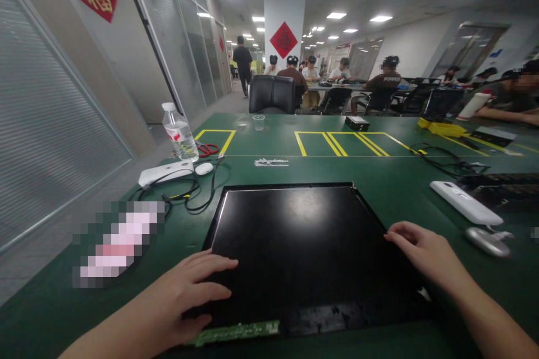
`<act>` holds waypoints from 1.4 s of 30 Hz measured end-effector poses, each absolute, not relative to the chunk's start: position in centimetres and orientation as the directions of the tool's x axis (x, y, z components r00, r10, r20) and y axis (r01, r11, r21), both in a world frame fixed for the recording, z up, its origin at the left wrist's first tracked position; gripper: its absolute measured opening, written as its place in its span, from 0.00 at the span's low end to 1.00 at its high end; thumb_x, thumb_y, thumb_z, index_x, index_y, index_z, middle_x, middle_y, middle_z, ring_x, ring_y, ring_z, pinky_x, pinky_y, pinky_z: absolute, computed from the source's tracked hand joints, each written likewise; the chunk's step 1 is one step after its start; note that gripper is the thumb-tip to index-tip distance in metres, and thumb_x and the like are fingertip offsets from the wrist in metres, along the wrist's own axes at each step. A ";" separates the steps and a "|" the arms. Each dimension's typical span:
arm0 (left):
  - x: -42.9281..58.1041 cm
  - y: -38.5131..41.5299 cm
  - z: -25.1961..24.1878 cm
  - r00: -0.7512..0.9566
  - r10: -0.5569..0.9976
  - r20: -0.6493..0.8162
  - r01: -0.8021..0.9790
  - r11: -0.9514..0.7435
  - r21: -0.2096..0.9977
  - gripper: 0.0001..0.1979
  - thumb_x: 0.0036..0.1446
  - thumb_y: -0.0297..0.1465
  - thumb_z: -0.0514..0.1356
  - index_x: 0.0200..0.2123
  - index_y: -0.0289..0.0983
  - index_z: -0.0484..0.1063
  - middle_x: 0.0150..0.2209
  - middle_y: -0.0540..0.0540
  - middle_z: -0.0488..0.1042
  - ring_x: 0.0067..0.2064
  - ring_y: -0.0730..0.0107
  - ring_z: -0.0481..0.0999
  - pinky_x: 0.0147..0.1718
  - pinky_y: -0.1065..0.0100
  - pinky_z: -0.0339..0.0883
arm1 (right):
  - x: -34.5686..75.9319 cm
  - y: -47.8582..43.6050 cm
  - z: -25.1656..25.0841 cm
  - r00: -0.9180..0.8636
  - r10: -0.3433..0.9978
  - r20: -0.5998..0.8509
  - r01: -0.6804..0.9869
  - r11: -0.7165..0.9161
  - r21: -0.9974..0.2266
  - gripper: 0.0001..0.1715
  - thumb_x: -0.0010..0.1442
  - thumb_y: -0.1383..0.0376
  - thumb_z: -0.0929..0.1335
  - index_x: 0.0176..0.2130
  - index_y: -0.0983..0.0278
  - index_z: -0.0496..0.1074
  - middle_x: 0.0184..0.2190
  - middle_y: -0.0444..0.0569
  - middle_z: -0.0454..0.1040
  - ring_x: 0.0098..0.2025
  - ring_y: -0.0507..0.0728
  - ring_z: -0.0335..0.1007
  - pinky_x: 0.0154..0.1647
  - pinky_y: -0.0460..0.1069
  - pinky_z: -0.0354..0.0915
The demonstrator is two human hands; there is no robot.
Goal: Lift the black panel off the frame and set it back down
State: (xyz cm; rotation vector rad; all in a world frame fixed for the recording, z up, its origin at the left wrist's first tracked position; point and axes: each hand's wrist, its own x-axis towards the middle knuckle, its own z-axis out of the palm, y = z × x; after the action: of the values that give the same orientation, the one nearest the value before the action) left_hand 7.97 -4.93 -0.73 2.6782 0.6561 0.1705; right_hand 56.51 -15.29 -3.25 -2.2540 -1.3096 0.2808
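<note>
1. OK, panel [301, 247] lies flat on the table [345, 168] directly in front, betw L hand [187, 286] & R hand [432, 255], dark face up w/ a light mirrored in it
2. Main risk, I'd say: face prob scratches or smears easily; cause = bare fingertips or nails pressing on it, esp L hand, whose fingers reach in over it
3. 2nd risk: board [242, 332] sits along the near edge, toward its L end, & looks exposed; L thumb is close by, so a careless drag cld bend or chip it, or strain any join to the panel (can't see one)
4. 3rd: panel cld twist or slip if only one side gets raised, b/c R hand has just a small hold nr the mid of the R edge
5. Leads [181, 196] lie near the far L corner, bottle [180, 133] beyond; a hard shove that way cld snag or tip things
6. Grip, L: fingers spread wide, nothing clasped, tips over the panel's L part; can't tell how hard they press, if at all
7. Grip, R: narrow, thumb & index tips together in what looks like a pinch on the panel's R edge; can't tell if anything thin is caught betw them
</note>
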 end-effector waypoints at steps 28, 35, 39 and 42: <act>8.1 -5.0 -0.2 0.894 0.447 0.000 0.415 -0.830 0.373 0.27 0.52 0.21 0.60 0.50 0.56 0.76 0.61 0.53 0.73 0.61 0.58 0.71 0.62 0.51 0.59 | 56.4 -15.2 -3.1 0.523 0.850 0.063 0.748 -0.423 -0.511 0.19 0.51 0.47 0.65 0.29 0.56 0.75 0.23 0.44 0.78 0.24 0.59 0.70 0.26 0.52 0.60; 8.0 -5.2 -0.3 0.888 0.460 -0.010 0.430 -0.822 0.374 0.27 0.53 0.20 0.60 0.50 0.56 0.76 0.60 0.54 0.73 0.62 0.59 0.70 0.61 0.53 0.61 | 56.4 -15.2 -3.0 0.528 0.848 0.049 0.735 -0.427 -0.527 0.19 0.51 0.47 0.65 0.30 0.56 0.75 0.24 0.45 0.78 0.25 0.59 0.71 0.28 0.52 0.61; 7.9 -5.2 -0.3 0.884 0.467 -0.034 0.444 -0.812 0.380 0.27 0.53 0.21 0.60 0.50 0.57 0.76 0.60 0.55 0.74 0.61 0.59 0.70 0.61 0.52 0.62 | 56.5 -15.3 -3.1 0.519 0.852 0.060 0.746 -0.417 -0.519 0.18 0.52 0.47 0.65 0.30 0.56 0.75 0.24 0.45 0.78 0.26 0.59 0.72 0.28 0.52 0.61; 7.8 -4.9 -0.7 0.868 0.497 -0.005 0.469 -0.815 0.339 0.22 0.56 0.27 0.61 0.51 0.56 0.75 0.60 0.52 0.74 0.61 0.58 0.71 0.60 0.50 0.62 | 56.4 -15.3 -3.0 0.520 0.852 0.056 0.746 -0.421 -0.516 0.18 0.52 0.47 0.65 0.30 0.57 0.75 0.25 0.45 0.79 0.26 0.59 0.72 0.29 0.52 0.62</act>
State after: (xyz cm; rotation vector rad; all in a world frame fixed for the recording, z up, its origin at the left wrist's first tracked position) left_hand 7.78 -4.86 -0.69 2.7089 0.7221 0.1191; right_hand 56.43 -15.30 -2.99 -2.2801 -1.3030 0.2937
